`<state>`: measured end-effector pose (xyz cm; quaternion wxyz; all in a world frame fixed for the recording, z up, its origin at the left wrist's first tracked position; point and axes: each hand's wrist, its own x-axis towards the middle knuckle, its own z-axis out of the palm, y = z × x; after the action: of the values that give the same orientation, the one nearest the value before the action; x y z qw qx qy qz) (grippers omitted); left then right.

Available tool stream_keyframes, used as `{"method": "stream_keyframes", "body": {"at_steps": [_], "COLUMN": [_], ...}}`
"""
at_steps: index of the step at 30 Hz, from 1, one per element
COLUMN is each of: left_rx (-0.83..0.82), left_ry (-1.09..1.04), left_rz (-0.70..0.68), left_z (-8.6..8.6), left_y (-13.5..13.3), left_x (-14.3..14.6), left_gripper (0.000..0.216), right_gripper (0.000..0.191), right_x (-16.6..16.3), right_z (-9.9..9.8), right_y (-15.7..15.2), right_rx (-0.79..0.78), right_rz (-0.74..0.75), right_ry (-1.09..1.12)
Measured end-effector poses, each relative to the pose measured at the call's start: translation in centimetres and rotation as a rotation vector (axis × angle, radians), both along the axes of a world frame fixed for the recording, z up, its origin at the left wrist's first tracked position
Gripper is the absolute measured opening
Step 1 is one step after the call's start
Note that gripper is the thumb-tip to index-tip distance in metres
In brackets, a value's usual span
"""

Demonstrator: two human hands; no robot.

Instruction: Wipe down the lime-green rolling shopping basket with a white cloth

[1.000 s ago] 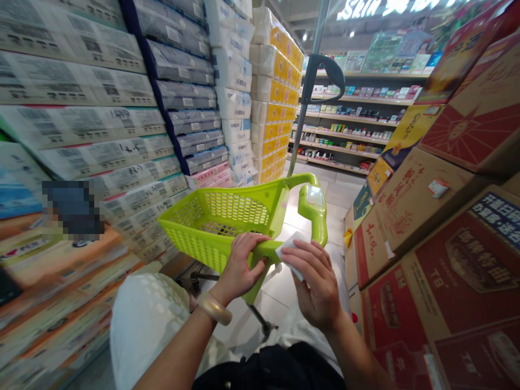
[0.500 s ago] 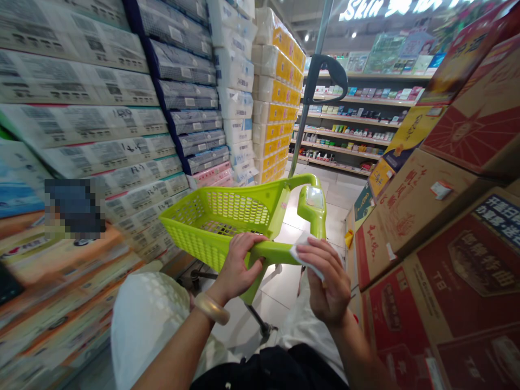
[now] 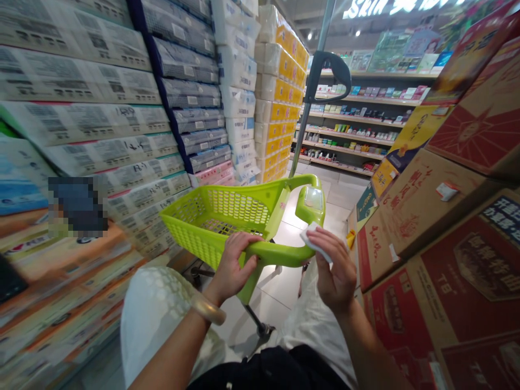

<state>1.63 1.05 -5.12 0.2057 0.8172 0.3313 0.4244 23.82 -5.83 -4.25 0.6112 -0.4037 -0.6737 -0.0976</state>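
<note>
A bright green plastic shopping cart (image 3: 227,244) with a perforated basket stands in front of my knees. My left hand (image 3: 235,265) is wrapped over the left part of its handle (image 3: 280,253), near where it joins the basket. In my right hand (image 3: 337,271) is a white cloth or tissue (image 3: 319,244), pressed against the handle's right-hand bend. The fingers lie over the cloth and partly hide it. A clear-topped panel (image 3: 313,198) sits on the handle's inner arm, just beyond the right hand. A gold bangle (image 3: 208,309) circles my left wrist.
Stacked tissue packs (image 3: 280,103) rise along the left. Cardboard boxes (image 3: 439,216) are piled close on the right. A metal pole (image 3: 300,141) with a dark grey grip (image 3: 325,81) stands behind the cart. Shelves of small goods (image 3: 357,114) line the back.
My right hand has slid the white cloth rightward along the handle to its bend. My left hand keeps its hold on the handle, shifted very slightly left.
</note>
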Motion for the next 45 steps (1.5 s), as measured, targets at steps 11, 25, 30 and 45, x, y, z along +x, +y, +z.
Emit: {"method": "stream_keyframes", "body": {"at_steps": [11,25,30,45], "left_rx": [0.018,-0.017,-0.001,0.0], "left_ry": [-0.04,-0.024,-0.015,0.005], "left_rz": [0.038,0.046,0.048,0.065], "left_z": [0.0,0.0,0.2,0.1], "left_y": [0.1,0.1,0.0,-0.2], "left_x": [-0.7,-0.9,-0.8,-0.9], "left_gripper": [0.023,0.024,0.024,0.024], "right_gripper": [0.039,0.036,0.032,0.031], "right_x": [-1.4,-2.5,-0.8,-1.0], "right_z": [1.0,0.2,0.0,0.3], "right_y": [-0.5,-1.6,0.5,0.3], "right_rx": [0.003,0.015,-0.028,-0.103], "right_rz": [0.085,0.031,-0.036,0.026], "right_ry": [-0.199,-0.158,0.126,0.063]}}
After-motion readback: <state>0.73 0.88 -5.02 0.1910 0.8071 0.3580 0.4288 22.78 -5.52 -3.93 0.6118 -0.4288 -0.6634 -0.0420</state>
